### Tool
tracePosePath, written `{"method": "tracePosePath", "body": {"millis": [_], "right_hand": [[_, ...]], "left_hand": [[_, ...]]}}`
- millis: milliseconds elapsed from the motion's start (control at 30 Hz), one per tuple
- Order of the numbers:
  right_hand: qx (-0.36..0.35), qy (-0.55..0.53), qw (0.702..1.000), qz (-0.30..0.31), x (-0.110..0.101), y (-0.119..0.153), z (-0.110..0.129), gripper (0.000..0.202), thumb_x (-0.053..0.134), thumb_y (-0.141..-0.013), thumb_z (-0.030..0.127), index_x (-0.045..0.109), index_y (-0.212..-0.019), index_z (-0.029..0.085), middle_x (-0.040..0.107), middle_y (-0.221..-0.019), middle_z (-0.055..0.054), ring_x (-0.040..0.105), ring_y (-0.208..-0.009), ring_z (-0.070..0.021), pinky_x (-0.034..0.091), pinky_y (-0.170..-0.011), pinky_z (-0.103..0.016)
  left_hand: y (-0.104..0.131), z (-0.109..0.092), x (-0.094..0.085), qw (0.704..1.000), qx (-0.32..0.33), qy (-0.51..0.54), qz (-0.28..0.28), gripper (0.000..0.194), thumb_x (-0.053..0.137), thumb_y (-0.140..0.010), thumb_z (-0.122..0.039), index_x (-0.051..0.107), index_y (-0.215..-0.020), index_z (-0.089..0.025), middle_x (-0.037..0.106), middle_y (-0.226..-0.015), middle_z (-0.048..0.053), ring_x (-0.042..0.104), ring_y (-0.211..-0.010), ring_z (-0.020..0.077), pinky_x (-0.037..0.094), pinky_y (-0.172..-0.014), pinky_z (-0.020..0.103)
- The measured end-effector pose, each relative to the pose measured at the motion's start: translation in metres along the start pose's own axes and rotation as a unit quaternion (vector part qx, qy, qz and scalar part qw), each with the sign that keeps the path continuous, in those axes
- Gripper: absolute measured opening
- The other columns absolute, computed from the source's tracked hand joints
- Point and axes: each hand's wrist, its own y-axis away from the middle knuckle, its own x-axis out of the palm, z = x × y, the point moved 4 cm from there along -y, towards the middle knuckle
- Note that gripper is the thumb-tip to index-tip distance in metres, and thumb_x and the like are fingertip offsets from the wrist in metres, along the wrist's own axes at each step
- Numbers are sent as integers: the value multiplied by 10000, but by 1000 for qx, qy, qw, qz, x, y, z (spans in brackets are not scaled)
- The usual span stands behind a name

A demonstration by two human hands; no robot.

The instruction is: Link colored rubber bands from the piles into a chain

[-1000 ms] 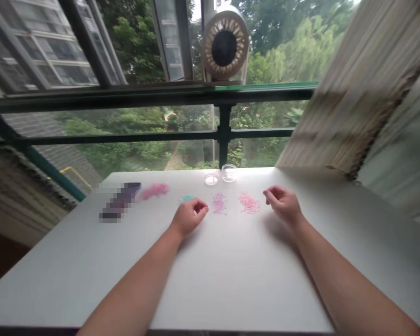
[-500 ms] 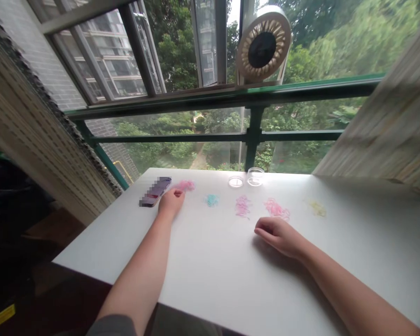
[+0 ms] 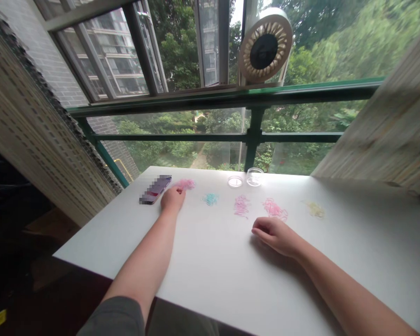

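Observation:
My left hand (image 3: 173, 198) is closed at the near edge of a pink pile of small bands (image 3: 186, 184); what its fingertips hold, if anything, is too small to make out. My right hand (image 3: 273, 233) rests on the white table (image 3: 210, 261) with its fingers curled, just below a coral-pink pile (image 3: 275, 209); its fingertips are partly hidden. Between the hands are a turquoise pile (image 3: 210, 199) and a purple-pink pile (image 3: 241, 206). A pale yellow pile (image 3: 315, 209) lies to the right.
A phone (image 3: 156, 190) lies left of my left hand. A clear round lid (image 3: 235, 181) and a clear round container (image 3: 255, 177) stand at the back edge. Beyond are a green railing (image 3: 203, 106) and a round fan (image 3: 265, 49). Curtains hang on both sides.
My left hand has shifted very slightly right beside the pink pile. My right hand stays curled in nearly the same place. The view has moved a little.

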Motion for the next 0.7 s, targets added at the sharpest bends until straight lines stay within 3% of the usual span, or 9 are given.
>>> {"method": "tracePosePath", "body": {"millis": [167,400,567,700], "right_hand": [[20,-37,999,-6,0,0,-3,207,473,-822,333,536,-687,189,595,-562,2,545,-526,-141,404,-539,-256],[28,-58,998,-19,1,-1,-5,207,479,-817,342,525,-687,187,572,-551,18,548,-500,-133,412,-532,-253],[30,-67,997,-25,2,-1,-5,204,478,-814,342,522,-688,187,560,-540,26,537,-488,-127,405,-513,-244],[32,-64,997,-35,1,-1,-3,207,485,-807,346,535,-687,184,559,-546,23,532,-492,-124,400,-503,-238]], "left_hand": [[3,-2,-2,1000,-7,-5,-6,206,522,-747,-318,682,-814,-207,704,-874,101,628,-818,271,460,-666,329],[1,-5,-1,1000,-1,-8,-16,275,555,-719,-408,673,-861,-204,698,-938,113,628,-843,277,465,-682,333],[3,-5,-3,1000,-2,-1,-29,202,520,-747,-301,681,-817,-201,703,-878,108,631,-813,261,462,-672,316],[12,-7,-11,998,36,28,-43,222,496,-779,-305,670,-837,-180,697,-866,95,624,-816,233,465,-705,297]]}}
